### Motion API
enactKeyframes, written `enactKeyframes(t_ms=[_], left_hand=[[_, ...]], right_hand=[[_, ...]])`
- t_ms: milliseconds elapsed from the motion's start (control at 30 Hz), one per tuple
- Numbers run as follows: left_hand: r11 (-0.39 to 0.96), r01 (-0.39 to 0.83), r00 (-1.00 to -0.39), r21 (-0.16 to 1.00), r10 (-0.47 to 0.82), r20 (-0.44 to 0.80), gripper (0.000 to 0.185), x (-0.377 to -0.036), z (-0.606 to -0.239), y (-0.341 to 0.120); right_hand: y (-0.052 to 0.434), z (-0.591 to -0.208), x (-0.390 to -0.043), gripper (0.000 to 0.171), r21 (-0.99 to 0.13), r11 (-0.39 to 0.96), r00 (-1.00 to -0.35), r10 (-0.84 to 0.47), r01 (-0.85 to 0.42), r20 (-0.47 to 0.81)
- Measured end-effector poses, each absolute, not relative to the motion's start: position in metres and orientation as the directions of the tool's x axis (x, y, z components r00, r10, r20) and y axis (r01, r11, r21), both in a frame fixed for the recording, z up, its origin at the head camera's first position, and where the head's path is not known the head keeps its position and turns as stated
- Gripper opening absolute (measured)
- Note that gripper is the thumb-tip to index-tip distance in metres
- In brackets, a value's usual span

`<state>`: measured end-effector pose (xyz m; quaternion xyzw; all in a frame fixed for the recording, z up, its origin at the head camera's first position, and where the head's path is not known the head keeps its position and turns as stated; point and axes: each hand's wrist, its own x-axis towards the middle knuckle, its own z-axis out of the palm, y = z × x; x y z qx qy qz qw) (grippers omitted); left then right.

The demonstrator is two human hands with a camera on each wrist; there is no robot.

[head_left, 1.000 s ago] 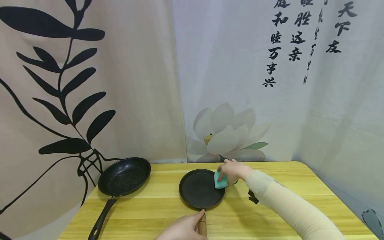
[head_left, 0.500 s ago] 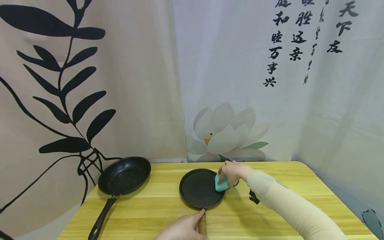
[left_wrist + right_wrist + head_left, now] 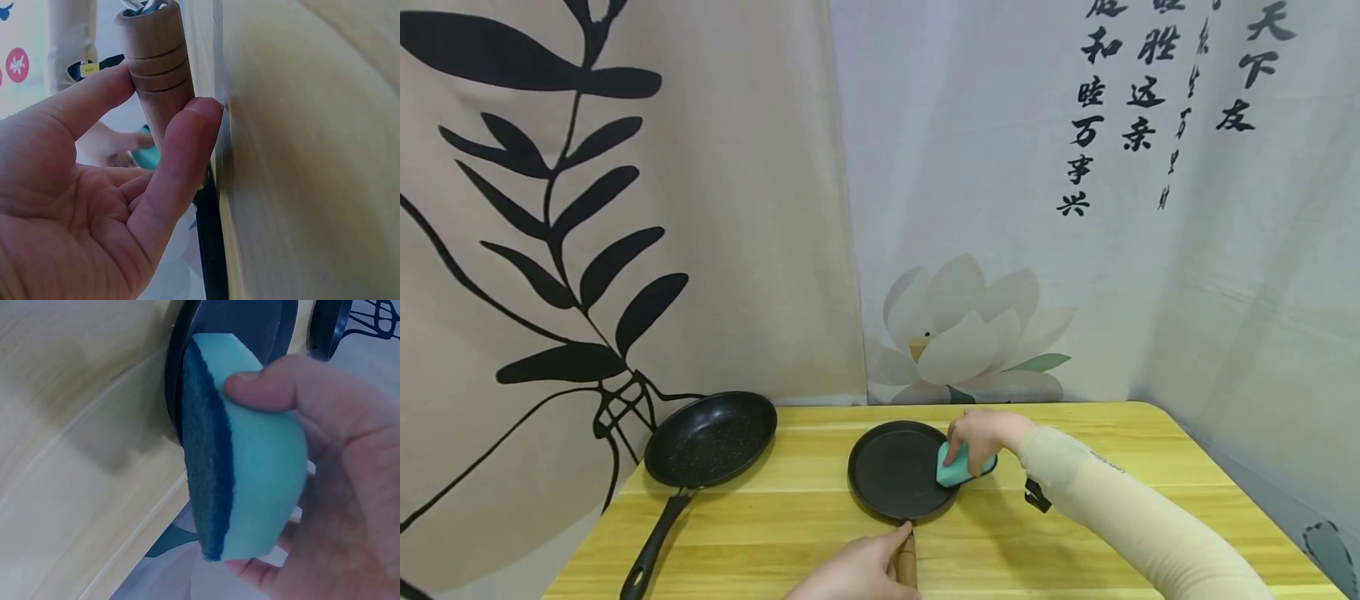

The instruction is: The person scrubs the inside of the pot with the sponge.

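My left hand [image 3: 861, 568] grips the wooden handle [image 3: 907, 564] of a small flat black pan [image 3: 895, 471] on the table. In the left wrist view the thumb and fingers [image 3: 181, 150] close around the handle [image 3: 156, 69], which has grooves near its end. With my right hand [image 3: 981, 435] I pinch a turquoise sponge [image 3: 951, 468] at the pan's right rim. The right wrist view shows the sponge [image 3: 259, 469] between thumb and fingers, its dark blue scouring side [image 3: 209, 456] facing the pan's edge [image 3: 172, 394]. Part of the sponge juts out past the rim.
A larger, deeper black frying pan [image 3: 711, 442] rests at the table's left, its black handle [image 3: 655, 546] pointing toward the front edge. The wooden table [image 3: 805, 517] ends at a printed curtain [image 3: 760, 250] behind. The right forearm's pale sleeve [image 3: 1135, 517] crosses the table's right side.
My right hand has moved the sponge slightly toward me along the pan's right rim. The left hand, the pan and the larger frying pan stay where they were.
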<state>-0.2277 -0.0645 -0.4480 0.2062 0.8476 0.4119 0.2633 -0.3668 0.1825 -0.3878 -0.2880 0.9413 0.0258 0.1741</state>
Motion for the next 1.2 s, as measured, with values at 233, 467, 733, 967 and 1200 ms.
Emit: enactKeyframes(t_ms=[233, 467, 733, 967, 1200], left_hand=[[0.574, 0.122, -0.775, 0.81, 0.565, -0.283, 0.084, -0.2285, -0.4489, -0.0646], [0.578, 0.152, -0.774, 0.802, 0.574, -0.267, 0.084, -0.2292, -0.4493, -0.0644], [0.59, 0.147, -0.771, 0.794, 0.571, -0.281, 0.084, -0.2297, -0.4485, -0.0646], [0.61, 0.152, -0.775, 0.778, 0.562, -0.289, 0.083, -0.2299, -0.4473, -0.0629], [0.613, 0.121, -0.78, 0.781, 0.545, -0.307, 0.082, -0.2299, -0.4475, -0.0613]], right_hand=[[0.1834, -0.388, -0.3663, 0.046, -0.095, 0.826, -0.753, -0.548, -0.555, -0.363], [0.1862, -0.3887, -0.3644, 0.046, -0.15, 0.82, -0.737, -0.565, -0.553, -0.37], [0.188, -0.3901, -0.3636, 0.046, -0.237, 0.809, -0.714, -0.586, -0.537, -0.384], [0.1882, -0.3888, -0.3621, 0.046, -0.263, 0.809, -0.707, -0.587, -0.525, -0.395], [0.1868, -0.3878, -0.3592, 0.044, -0.277, 0.818, -0.712, -0.575, -0.504, -0.402]])
